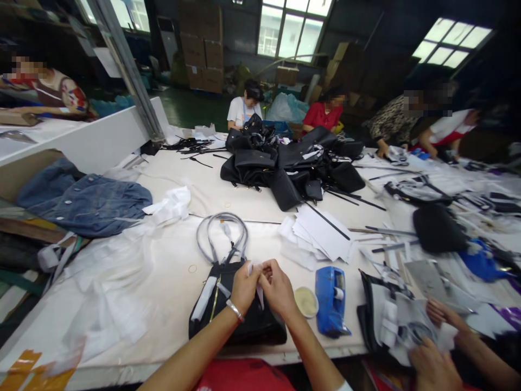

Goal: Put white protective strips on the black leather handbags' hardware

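Observation:
Both of my hands meet above a black handbag (260, 328) that lies on the table in front of me. My left hand (244, 288), with a silver bracelet at the wrist, pinches a small piece of white tissue paper (255, 267). The fingers of my right hand (277, 285) close on the same paper from the other side, and a strip of it hangs below. The bag's handles (207, 233), wrapped in grey, loop up away from me. A white wrapped roll (204, 298) lies on the bag's left part, beside a gold zipper (215, 298).
A blue tape dispenser (325, 304) and a round tub (306, 302) stand right of the bag. Beyond are white sheets (321, 231) and a heap of black bags (285, 163). Tissue paper (109, 288) and a denim garment (89, 201) lie left. A co-worker's hands (437, 358) work at right.

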{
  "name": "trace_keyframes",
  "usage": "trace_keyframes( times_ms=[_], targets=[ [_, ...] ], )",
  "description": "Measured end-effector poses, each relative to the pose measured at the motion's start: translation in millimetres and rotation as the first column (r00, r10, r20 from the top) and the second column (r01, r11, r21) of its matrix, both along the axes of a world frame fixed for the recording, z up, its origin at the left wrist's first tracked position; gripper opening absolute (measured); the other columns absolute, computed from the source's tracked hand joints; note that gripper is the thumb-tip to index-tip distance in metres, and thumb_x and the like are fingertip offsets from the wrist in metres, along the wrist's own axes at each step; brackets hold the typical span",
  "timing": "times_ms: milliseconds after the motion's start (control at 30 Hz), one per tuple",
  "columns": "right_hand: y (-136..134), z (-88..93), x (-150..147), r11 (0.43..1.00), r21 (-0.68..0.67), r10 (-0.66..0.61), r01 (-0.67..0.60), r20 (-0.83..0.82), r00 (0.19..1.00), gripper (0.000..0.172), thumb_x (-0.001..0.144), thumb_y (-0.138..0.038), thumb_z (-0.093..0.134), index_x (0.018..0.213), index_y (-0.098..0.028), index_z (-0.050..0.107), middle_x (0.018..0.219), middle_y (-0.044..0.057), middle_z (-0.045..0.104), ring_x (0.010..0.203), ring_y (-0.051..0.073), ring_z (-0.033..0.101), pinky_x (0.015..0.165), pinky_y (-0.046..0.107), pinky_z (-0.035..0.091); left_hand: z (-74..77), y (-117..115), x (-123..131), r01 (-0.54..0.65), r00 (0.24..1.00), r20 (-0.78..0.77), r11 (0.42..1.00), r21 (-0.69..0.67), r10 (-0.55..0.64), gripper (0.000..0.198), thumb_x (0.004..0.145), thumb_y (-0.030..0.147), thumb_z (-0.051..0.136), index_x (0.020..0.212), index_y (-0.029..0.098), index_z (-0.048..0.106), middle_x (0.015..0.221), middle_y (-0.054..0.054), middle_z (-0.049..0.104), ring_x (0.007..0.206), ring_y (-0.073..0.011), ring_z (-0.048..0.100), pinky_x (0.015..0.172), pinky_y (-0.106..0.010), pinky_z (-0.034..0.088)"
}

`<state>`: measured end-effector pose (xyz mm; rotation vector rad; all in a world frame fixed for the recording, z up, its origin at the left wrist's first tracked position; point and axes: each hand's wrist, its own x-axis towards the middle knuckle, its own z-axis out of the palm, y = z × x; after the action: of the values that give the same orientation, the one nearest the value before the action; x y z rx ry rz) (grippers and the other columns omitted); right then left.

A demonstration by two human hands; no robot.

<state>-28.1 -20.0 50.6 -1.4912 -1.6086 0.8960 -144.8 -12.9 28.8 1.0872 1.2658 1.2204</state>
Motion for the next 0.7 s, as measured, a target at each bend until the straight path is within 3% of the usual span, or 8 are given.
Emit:
trace_keyframes(
  times_ms=[67, 133, 233, 333, 567, 700],
  targets=[
    [-7.3, -7.4, -1.2, 1.000, 0.000, -0.024, 0.024, -0.081, 0.996, 0.020, 0.080, -0.032, 0.054, 0.097, -0.022, 0.051, 0.087, 0.002, 0.062, 0.077, 0.015, 0.059, 0.072, 0.029, 0.047, -1.6, 3.3, -1.2, 0.020, 0.999, 0.026, 1.000, 0.012, -0.020, 0.033, 0.077, 0.047, 0.058, 0.070, 0.015, 0.061, 0.066, 0.000, 0.061, 0.066, -0.0148, 0.055, 0.063, -0.025, 0.043],
    [-14.4, -17.0, 1.6, 0.997, -0.070, -0.029, 0.014, -0.220, 0.975, 0.027, 0.077, -0.033, 0.058, 0.100, -0.021, 0.051, 0.094, 0.004, 0.062, 0.082, 0.016, 0.059, 0.074, 0.029, 0.048, -0.1, 4.3, -1.6, 0.064, 0.986, 0.155, 0.998, -0.025, -0.060, 0.034, 0.077, 0.047, 0.059, 0.075, 0.013, 0.063, 0.071, -0.003, 0.066, 0.065, -0.0152, 0.058, 0.064, -0.026, 0.045],
    [-24.0, -26.1, 7.1, 0.973, -0.211, -0.009, -0.090, -0.426, 0.905, 0.029, 0.077, -0.035, 0.059, 0.101, -0.019, 0.051, 0.090, 0.005, 0.063, 0.083, 0.017, 0.060, 0.074, 0.030, 0.049, 5.7, 3.1, -2.5, 0.182, 0.909, 0.397, 0.978, -0.106, -0.126, 0.040, 0.075, 0.048, 0.062, 0.089, 0.011, 0.065, 0.089, -0.011, 0.071, 0.071, -0.0187, 0.064, 0.068, -0.031, 0.049],
    [-28.8, -24.9, 6.3, 0.950, -0.225, 0.078, -0.219, -0.506, 0.859, 0.025, 0.079, -0.034, 0.057, 0.100, -0.019, 0.053, 0.090, 0.004, 0.064, 0.084, 0.018, 0.061, 0.075, 0.030, 0.048, 9.9, 3.5, -4.3, 0.253, 0.869, 0.468, 0.958, -0.138, -0.161, 0.043, 0.074, 0.049, 0.062, 0.090, 0.009, 0.066, 0.094, -0.016, 0.071, 0.070, -0.0204, 0.065, 0.067, -0.033, 0.050],
    [-18.8, -26.2, 2.5, 0.970, -0.150, 0.134, -0.190, -0.321, 0.938, 0.021, 0.082, -0.034, 0.050, 0.097, -0.019, 0.054, 0.086, 0.002, 0.064, 0.079, 0.019, 0.060, 0.066, 0.027, 0.047, 6.5, 8.7, 0.5, 0.192, 0.934, 0.323, 0.976, -0.102, -0.150, 0.039, 0.076, 0.049, 0.060, 0.087, 0.011, 0.065, 0.089, -0.014, 0.072, 0.077, -0.0210, 0.066, 0.069, -0.030, 0.051],
    [-14.1, -35.6, 9.4, 0.988, -0.085, 0.132, -0.128, 0.040, 0.990, 0.028, 0.084, -0.033, 0.047, 0.107, -0.019, 0.053, 0.091, 0.006, 0.066, 0.082, 0.021, 0.061, 0.069, 0.028, 0.045, 5.7, 5.5, 9.6, 0.139, 0.956, 0.270, 0.989, -0.059, -0.118, 0.038, 0.079, 0.048, 0.056, 0.087, 0.012, 0.064, 0.087, -0.011, 0.072, 0.072, -0.0194, 0.066, 0.066, -0.029, 0.050]
  ],
)
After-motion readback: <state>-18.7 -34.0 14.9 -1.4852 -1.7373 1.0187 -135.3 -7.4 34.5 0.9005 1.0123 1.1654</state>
